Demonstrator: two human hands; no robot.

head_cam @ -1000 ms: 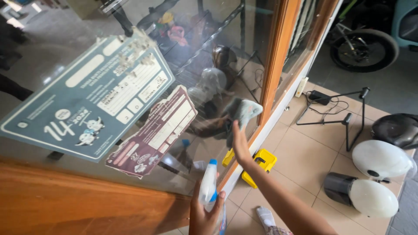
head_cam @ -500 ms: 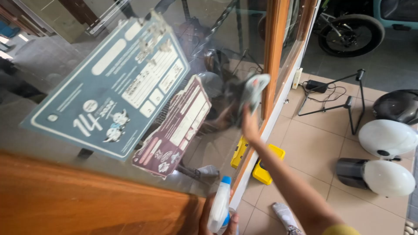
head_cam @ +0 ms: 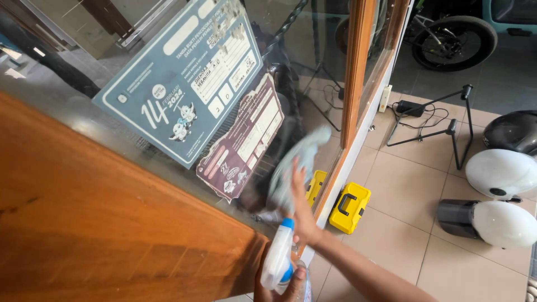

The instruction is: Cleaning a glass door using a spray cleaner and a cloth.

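Right hand (head_cam: 299, 210) presses cloth (head_cam: 293, 168) on glass (head_cam: 313, 67); left hand (head_cam: 282, 282) clamps spray bottle (head_cam: 278, 254). Risk: cloth catches sticker (head_cam: 243, 140) edge, peeling it.

bright daylight, glare on the glass, motion blur.

Soft, matt grey cloth (head_cam: 296, 168), blurred, pressed on a smooth, glossy glass pane (head_cam: 291, 67) full of reflections; white and blue plastic spray bottle (head_cam: 278, 258), smooth and slightly shiny; warm, varnished wood frame (head_cam: 100, 235) with faint grain; matt paper stickers (head_cam: 184, 78); glossy yellow plastic toolbox (head_cam: 349, 208); satin beige floor tiles (head_cam: 403, 190).
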